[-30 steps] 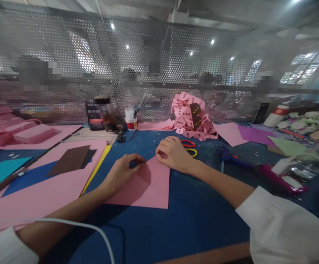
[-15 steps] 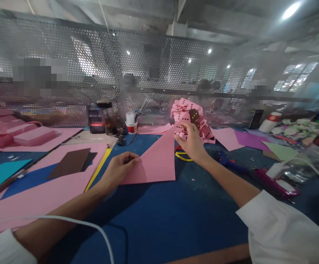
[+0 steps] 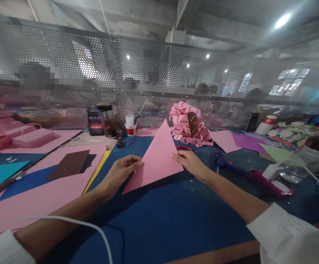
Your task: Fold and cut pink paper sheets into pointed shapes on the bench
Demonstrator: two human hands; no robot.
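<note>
Between my hands a triangular piece of pink paper (image 3: 159, 157) is held up over the blue table (image 3: 159, 220), its point toward the back. My left hand (image 3: 125, 168) pinches its left edge between thumb and fingers. On the opposite edge my right hand (image 3: 191, 163) grips the paper, thumb on the near face and fingers behind. A heap of pink paper pieces with dark dots (image 3: 185, 123) lies just beyond the paper's tip. Part of a red handle (image 3: 184, 148) shows behind my right hand.
Brown paper (image 3: 68, 165) and blue paper (image 3: 24, 185) lie on large pink sheets at left. A purple glue gun (image 3: 272, 183) and a glass jar (image 3: 299, 165) stand right. A paper cup (image 3: 131, 129) is at the back, before a perforated screen (image 3: 148, 66). A white cable crosses my left forearm.
My right hand has moved from the paper's top point down to its right edge. The paper has turned slightly, and its lower right corner has risen. The left hand still pinches the left edge.
</note>
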